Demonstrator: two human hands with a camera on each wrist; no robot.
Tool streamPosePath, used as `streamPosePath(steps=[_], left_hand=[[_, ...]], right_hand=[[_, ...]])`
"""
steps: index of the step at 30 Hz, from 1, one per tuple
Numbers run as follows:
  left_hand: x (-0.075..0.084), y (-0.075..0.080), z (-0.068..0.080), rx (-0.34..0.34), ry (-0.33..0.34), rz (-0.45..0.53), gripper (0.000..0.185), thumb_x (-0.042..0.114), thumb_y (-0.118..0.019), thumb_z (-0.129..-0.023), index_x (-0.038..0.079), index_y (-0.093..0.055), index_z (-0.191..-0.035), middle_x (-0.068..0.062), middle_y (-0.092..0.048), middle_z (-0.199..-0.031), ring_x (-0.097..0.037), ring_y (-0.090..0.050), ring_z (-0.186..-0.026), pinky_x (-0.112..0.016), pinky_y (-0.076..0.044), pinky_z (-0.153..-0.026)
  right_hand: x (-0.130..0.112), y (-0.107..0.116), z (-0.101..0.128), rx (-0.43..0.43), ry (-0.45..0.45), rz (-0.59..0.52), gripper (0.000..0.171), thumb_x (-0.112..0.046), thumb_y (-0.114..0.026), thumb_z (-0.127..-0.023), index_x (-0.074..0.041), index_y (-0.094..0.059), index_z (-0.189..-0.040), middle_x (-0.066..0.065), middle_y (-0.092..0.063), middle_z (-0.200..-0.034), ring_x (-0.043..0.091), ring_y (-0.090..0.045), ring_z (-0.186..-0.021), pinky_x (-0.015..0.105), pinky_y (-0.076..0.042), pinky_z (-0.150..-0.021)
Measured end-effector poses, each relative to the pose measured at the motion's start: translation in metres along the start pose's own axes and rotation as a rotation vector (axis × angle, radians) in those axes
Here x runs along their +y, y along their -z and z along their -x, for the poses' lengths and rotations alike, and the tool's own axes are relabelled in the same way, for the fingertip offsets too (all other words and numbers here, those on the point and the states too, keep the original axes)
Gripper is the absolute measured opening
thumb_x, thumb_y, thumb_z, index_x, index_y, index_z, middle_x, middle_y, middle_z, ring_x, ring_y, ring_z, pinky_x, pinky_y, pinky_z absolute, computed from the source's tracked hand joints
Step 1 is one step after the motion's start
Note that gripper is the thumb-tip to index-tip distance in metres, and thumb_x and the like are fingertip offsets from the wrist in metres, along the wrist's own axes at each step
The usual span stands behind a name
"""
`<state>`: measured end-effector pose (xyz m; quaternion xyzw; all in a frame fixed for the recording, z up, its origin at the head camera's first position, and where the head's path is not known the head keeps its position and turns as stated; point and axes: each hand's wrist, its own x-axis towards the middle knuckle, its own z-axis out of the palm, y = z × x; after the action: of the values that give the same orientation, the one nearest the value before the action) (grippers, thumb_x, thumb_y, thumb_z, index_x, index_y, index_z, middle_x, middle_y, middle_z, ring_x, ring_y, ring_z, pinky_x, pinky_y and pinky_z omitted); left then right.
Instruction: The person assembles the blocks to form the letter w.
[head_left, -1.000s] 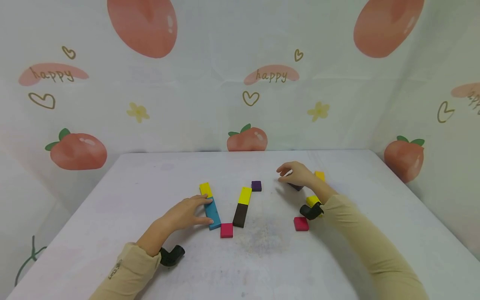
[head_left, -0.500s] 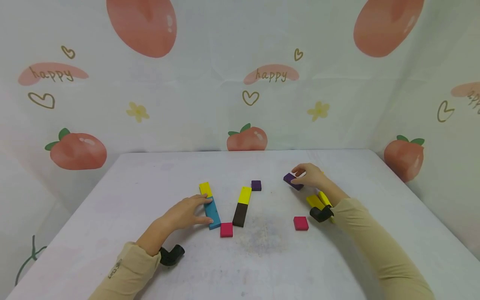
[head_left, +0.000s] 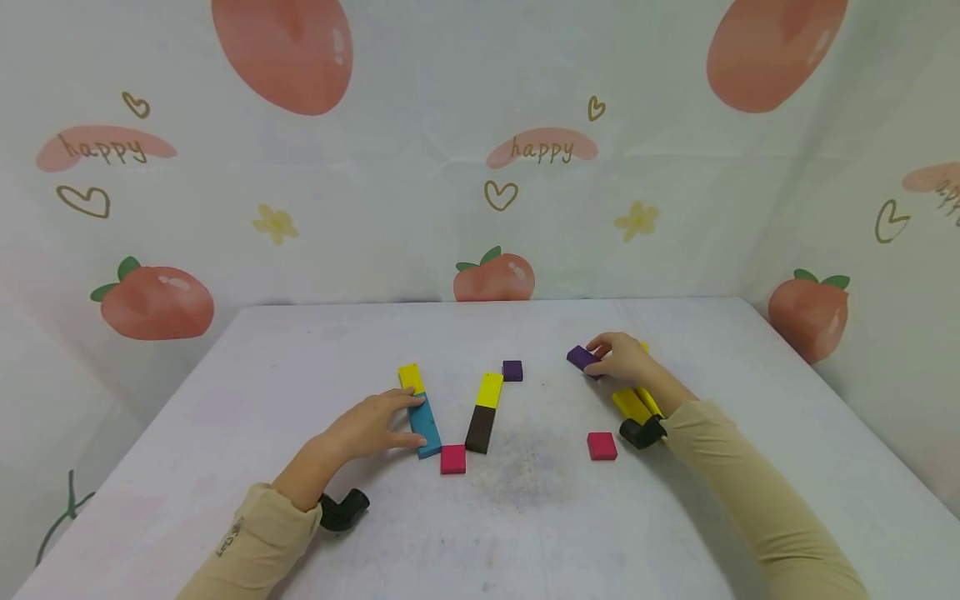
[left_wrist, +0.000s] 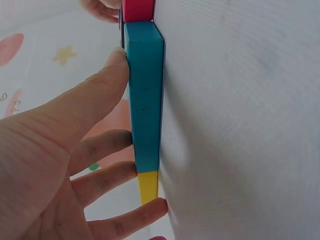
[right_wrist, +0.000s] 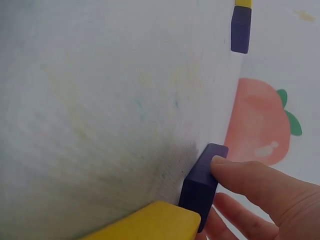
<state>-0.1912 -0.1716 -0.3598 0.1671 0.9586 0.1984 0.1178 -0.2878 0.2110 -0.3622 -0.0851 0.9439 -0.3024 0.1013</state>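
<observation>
A fruit-printed pale cloth backdrop (head_left: 375, 225) hangs behind the whitish, faintly stained counter (head_left: 540, 542). Beyond and left of the flat red square block (head_left: 453, 460), probably painted wood, lies a smooth blue rectangular block (head_left: 424, 427) with a small yellow oblong block (head_left: 411, 378) at its far end; my left hand (head_left: 375, 423) straddles them, fingers extended and spread wide, apparently to steady the pair. Beyond and right of the red block, a dark brown oblong block (head_left: 481, 430) meets a bright yellow rectangular block (head_left: 491, 390) end to end, a purple square block (head_left: 512, 371) by its far corner. Farther right and beyond, my right hand (head_left: 624, 358) pinches a crisp-edged purple rectangular block (head_left: 581, 357), thumb opposing fingers, presumably for a secure grip; I cannot tell whether it is lifted. Well right of the red block lie a second red square block (head_left: 602, 447) and two glossy yellow blocks (head_left: 631, 407), partly hidden by my wrist.
</observation>
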Motion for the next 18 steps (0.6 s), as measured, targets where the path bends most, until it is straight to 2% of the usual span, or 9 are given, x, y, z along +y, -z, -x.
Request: streamPosePath(steps=[11,18], left_hand=[[0.001,0.001,0.001,-0.004,-0.001,0.004,0.066,0.036,-0.072,-0.079,0.006,-0.050,-0.134,-0.019,-0.045,-0.142,-0.039,-0.040,-0.132,-0.053,-0.037,-0.107],[0.000,0.000,0.000,0.001,-0.003,0.002,0.067,0.036,-0.073,-0.079,0.006,-0.050,-0.134,-0.019,-0.045,-0.142,-0.038,-0.040,-0.132,-0.053,-0.037,-0.106]], right_hand=[[-0.002,0.000,0.005,0.025,0.006,-0.003,0.040,-0.017,-0.066,-0.085,0.003,-0.055,-0.118,0.025,-0.060,-0.111,0.033,-0.054,-0.096,0.034,-0.051,-0.079],[-0.011,0.002,0.009,0.045,0.037,0.005,0.040,-0.018,-0.068,-0.083,0.001,-0.058,-0.116,0.024,-0.062,-0.109,0.035,-0.053,-0.100,0.041,-0.047,-0.084]])
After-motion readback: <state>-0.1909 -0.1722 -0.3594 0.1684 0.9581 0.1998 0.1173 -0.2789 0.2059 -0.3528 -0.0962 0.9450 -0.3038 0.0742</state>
